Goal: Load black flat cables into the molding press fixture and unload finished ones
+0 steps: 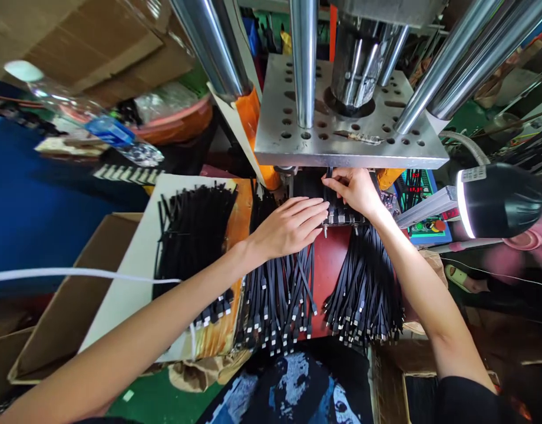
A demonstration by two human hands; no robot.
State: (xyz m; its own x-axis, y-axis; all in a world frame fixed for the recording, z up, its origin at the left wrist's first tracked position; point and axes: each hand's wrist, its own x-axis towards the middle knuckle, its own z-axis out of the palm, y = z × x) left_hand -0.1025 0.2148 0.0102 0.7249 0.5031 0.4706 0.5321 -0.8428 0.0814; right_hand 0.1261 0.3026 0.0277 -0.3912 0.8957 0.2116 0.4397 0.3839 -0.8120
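My left hand [293, 227] lies palm down with its fingers stretched out, its fingertips at the front of a dark fixture [308, 184] under the press plate. Beneath that hand a bunch of flat black USB cables [271, 306] hangs toward me. My right hand [357, 188] reaches in under the plate, thumb and forefinger pinched on a black cable [329, 172] at the fixture. Its far end is hidden by the plate. Along the fixture's front edge runs a row of metal connectors [341, 215]. A second bunch of black cables [363, 288] hangs below my right wrist.
The steel press plate [350, 154] hangs just above my hands, between shiny guide rods [304, 65]. More black cables [195, 235] lie on a white board [129, 282] at left. A lit lamp [496, 200] and a control panel [423, 206] stand at right.
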